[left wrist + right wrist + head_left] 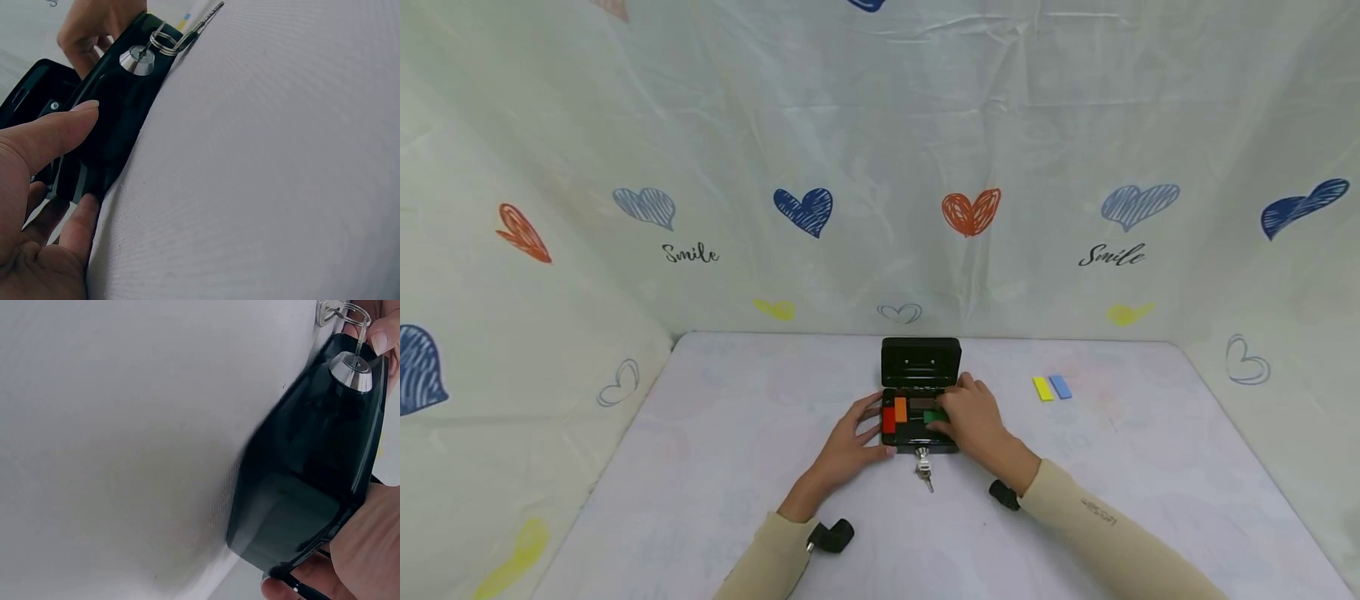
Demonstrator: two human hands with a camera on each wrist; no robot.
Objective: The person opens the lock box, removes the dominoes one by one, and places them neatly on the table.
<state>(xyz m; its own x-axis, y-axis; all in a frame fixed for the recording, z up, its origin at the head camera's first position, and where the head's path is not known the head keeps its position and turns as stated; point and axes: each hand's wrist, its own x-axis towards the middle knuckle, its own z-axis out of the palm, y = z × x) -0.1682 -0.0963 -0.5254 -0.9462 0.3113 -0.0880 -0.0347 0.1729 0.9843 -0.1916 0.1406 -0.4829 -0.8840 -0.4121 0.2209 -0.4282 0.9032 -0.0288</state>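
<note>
Keys [923, 475] nearest me, at front of box [917, 437]; worth not snagging them. My left hand [847, 446] rests against box's left side, fingers loosely spread; light steadying suits. My right hand [977, 418] pinches green block [932, 416] inside box; best kept level, clear of red block [889, 422], orange block [901, 409], brown block [922, 403]. Yellow block [1042, 389], blue block [1061, 387] off right on tabletop [1150, 467]. Lid [921, 362] upright behind.
</note>
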